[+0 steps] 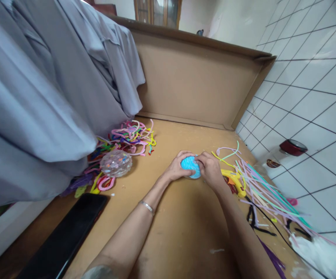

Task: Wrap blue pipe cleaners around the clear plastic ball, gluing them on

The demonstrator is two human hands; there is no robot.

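A bright blue rounded piece (189,166), ridged like wound pipe cleaner, sits low over the table in front of me. My left hand (177,166) curls around its left side, thumb along the near edge and fingers over the far edge. On the opposite side, my right hand (210,167) has its fingertips pinched together against the upper right of the blue piece. Whether those fingertips also hold a loose end cannot be made out. Just right of my right hand lies a yellow glue gun (236,183) with an orange trigger.
Long pastel pipe cleaners (261,186) spread along the right, beside a black cable (272,223) and a red-lidded jar (284,153). At left are tangled pipe cleaners (133,135), a clear faceted bowl (116,162) and a black phone (66,236). A cardboard panel (191,77) stands behind; grey cloth (40,97) hangs left.
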